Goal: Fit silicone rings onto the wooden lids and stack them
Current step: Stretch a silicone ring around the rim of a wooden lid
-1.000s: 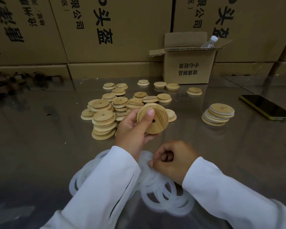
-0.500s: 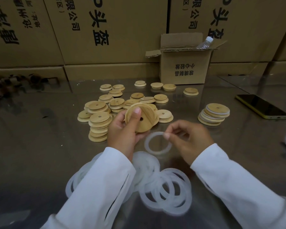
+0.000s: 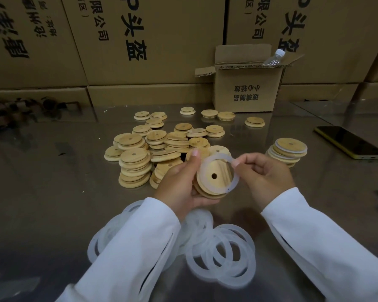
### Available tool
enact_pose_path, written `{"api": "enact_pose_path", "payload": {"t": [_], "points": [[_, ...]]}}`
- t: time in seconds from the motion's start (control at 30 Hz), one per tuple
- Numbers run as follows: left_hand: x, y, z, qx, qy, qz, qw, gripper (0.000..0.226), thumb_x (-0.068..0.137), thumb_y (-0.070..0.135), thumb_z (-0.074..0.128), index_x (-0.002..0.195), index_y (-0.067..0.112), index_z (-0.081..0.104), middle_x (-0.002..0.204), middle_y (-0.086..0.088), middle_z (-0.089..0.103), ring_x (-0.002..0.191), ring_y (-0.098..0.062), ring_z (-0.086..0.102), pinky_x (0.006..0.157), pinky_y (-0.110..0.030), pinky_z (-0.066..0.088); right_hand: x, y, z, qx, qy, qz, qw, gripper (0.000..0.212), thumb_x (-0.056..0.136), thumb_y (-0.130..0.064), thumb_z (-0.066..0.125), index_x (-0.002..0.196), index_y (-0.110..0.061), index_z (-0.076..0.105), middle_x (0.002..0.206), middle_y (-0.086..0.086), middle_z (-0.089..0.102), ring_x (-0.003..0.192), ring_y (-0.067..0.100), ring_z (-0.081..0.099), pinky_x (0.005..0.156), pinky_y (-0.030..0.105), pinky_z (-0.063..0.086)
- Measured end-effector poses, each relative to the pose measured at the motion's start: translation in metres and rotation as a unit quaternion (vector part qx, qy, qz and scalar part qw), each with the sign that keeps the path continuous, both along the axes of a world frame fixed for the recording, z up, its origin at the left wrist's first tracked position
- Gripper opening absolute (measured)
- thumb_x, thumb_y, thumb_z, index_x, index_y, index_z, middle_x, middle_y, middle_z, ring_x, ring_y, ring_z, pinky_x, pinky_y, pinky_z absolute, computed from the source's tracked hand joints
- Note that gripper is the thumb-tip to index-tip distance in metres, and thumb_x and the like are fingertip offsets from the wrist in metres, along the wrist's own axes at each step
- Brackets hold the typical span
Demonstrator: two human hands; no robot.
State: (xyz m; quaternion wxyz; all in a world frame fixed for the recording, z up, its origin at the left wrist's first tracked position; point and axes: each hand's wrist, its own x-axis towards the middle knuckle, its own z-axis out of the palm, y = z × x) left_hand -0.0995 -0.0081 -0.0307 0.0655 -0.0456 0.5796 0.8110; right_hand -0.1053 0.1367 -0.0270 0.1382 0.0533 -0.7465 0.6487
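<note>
**Ring held over the lid's face, not yet seated**

The left hand (image 3: 179, 184) holds one wooden lid (image 3: 219, 171) from below. The fingers are curled under its lower rim and the thumb stands up at its upper left edge. The lid's face with the centre hole is turned toward the person and tilted a little back.

The right hand (image 3: 264, 173) pinches a silicone ring (image 3: 203, 171) between thumb and forefinger at the ring's upper right part. From this pinch the ring spreads to the left and down, across the lid's face. It lies almost parallel to the face (both are round, so there is no long axis to line up). Its left side seems to lie against the wood, but I cannot tell if it has caught there.

I judge that the next move depends on centring. The right pinch must press the ring flat toward the left palm, around the raised step.

The finished stack (image 3: 289, 149) lies beyond the right hand. The loose rings (image 3: 223, 253) lie nearer the person than both grips.
</note>
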Motion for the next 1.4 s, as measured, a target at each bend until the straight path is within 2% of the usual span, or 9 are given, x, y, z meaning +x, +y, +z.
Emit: {"api": "enact_pose_path", "payload": {"t": [0.07, 0.2, 0.33, 0.53, 0.8, 1.0, 1.17, 1.33, 1.4], "points": [[0.003, 0.001, -0.001, -0.042, 0.029, -0.033, 0.998, 0.041, 0.068, 0.041, 0.062, 0.101, 0.017, 0.065, 0.102, -0.011, 0.067, 0.092, -0.027, 0.067, 0.061, -0.035, 0.057, 0.001, 0.0, 0.0, 0.006, 0.001, -0.001, 1.0, 0.014, 0.081, -0.012, 0.064, 0.072, -0.022, 0.065, 0.073, -0.003, 0.067, 0.063, -0.002, 0.06, 0.057, 0.004, 0.046], [0.004, 0.001, -0.002, -0.048, 0.052, -0.052, 0.996, 0.019, 0.088, 0.017, 0.054, 0.106, 0.016, 0.062, 0.104, -0.012, 0.067, 0.092, -0.025, 0.066, 0.065, -0.033, 0.058, 0.002, 0.001, 0.0, 0.022, 0.01, -0.004, 1.0, 0.012, 0.079, -0.015, 0.067, 0.072, -0.023, 0.065, 0.075, 0.0, 0.068, 0.071, 0.009, 0.062, 0.063, 0.012, 0.05], [0.003, 0.001, -0.002, -0.039, 0.061, -0.053, 0.996, 0.019, 0.092, 0.016, 0.048, 0.106, 0.016, 0.062, 0.113, -0.017, 0.063, 0.1, -0.03, 0.063, 0.069, -0.035, 0.059, 0.001, 0.001, 0.001, 0.007, 0.013, 0.005, 1.0, 0.014, 0.078, -0.014, 0.068, 0.07, -0.025, 0.066, 0.073, -0.002, 0.068, 0.072, 0.01, 0.063, 0.068, 0.017, 0.051], [0.002, 0.0, -0.003, -0.015, 0.076, -0.057, 0.995, 0.02, 0.092, 0.015, 0.046, 0.103, 0.018, 0.064, 0.113, -0.016, 0.062, 0.103, -0.03, 0.061, 0.07, -0.035, 0.058, 0.001, 0.001, 0.001, -0.007, 0.006, 0.002, 1.0, 0.017, 0.08, -0.017, 0.067, 0.067, -0.028, 0.066, 0.071, -0.008, 0.068, 0.067, 0.005, 0.062, 0.06, 0.009, 0.049], [0.0, -0.002, -0.005, -0.036, 0.129, -0.047, 0.99, 0.025, 0.084, 0.024, 0.053, 0.104, 0.023, 0.066, 0.115, -0.009, 0.064, 0.107, -0.026, 0.061, 0.08, -0.039, 0.055, 0.003, 0.0, 0.003, -0.018, -0.014, 0.013, 1.0, 0.014, 0.082, -0.017, 0.065, 0.07, -0.025, 0.065, 0.071, -0.006, 0.066, 0.066, 0.005, 0.059, 0.063, 0.018, 0.042], [-0.001, -0.001, -0.007, -0.029, 0.142, -0.037, 0.989, 0.04, 0.078, 0.031, 0.054, 0.114, 0.017, 0.062, 0.115, -0.01, 0.065, 0.108, -0.025, 0.062, 0.081, -0.039, 0.055, 0.003, 0.001, 0.004, 0.006, 0.032, 0.016, 0.999, 0.014, 0.082, -0.013, 0.065, 0.072, -0.023, 0.064, 0.077, 0.002, 0.067, 0.076, 0.015, 0.061, 0.074, 0.024, 0.05], [-0.001, -0.001, -0.007, 0.02, 0.125, -0.002, 0.992, 0.026, 0.085, 0.024, 0.052, 0.107, 0.019, 0.065, 0.112, -0.011, 0.065, 0.104, -0.027, 0.063, 0.073, -0.036, 0.056, 0.005, -0.002, -0.004, 0.043, 0.051, -0.011, 0.998, 0.011, 0.078, -0.019, 0.069, 0.076, -0.025, 0.06, 0.073, -0.007, 0.063, 0.069, 0.001, 0.057, 0.063, 0.009, 0.046], [0.0, 0.0, -0.006, 0.037, 0.126, -0.002, 0.991, 0.028, 0.081, 0.02, 0.056, 0.107, 0.015, 0.064, 0.109, -0.012, 0.066, 0.101, -0.027, 0.064, 0.071, -0.035, 0.057, 0.002, -0.004, -0.007, 0.059, 0.033, -0.037, 0.997, 0.012, 0.078, -0.02, 0.067, 0.071, -0.026, 0.06, 0.075, -0.007, 0.064, 0.076, 0.01, 0.061, 0.068, 0.021, 0.048], [-0.001, -0.001, -0.007, 0.014, 0.131, -0.006, 0.991, 0.024, 0.083, 0.012, 0.057, 0.106, 0.014, 0.064, 0.102, -0.009, 0.068, 0.097, -0.025, 0.065, 0.069, -0.032, 0.057, 0.002, -0.002, -0.006, 0.062, 0.034, -0.042, 0.997, 0.013, 0.078, -0.019, 0.068, 0.07, -0.027, 0.061, 0.074, -0.008, 0.065, 0.076, 0.01, 0.062, 0.069, 0.02, 0.048]]}}
